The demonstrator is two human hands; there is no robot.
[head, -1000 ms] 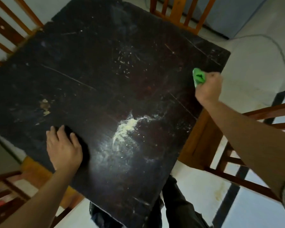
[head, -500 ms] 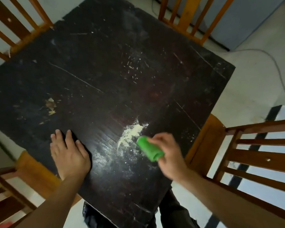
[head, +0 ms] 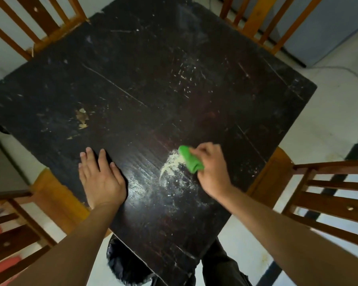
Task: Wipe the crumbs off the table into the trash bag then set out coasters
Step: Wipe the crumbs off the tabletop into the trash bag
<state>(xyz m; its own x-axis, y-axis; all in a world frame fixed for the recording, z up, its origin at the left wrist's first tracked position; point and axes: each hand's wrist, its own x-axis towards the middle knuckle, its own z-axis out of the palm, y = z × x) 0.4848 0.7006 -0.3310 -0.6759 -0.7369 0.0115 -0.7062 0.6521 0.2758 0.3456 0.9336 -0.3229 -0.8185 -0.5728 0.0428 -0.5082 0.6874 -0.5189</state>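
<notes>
The left hand [head: 101, 178] and right hand [head: 212, 172] are bare, as are the left forearm [head: 70, 234] and right forearm [head: 287, 234]. Dark, creased cloth trousers [head: 221, 267] cover the legs low in view.

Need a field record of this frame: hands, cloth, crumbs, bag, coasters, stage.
left hand: flat on the table, fingers straight, holds nothing
right hand: grips the green cloth, rolled, down on the tabletop
crumb pile: pale, right beside the cloth, between the two hands
loose crumbs: scattered farther across the table
trash bag: black, below the table's near corner
coasters: none in view
stage: wiping; crumbs not yet in the bag
</notes>
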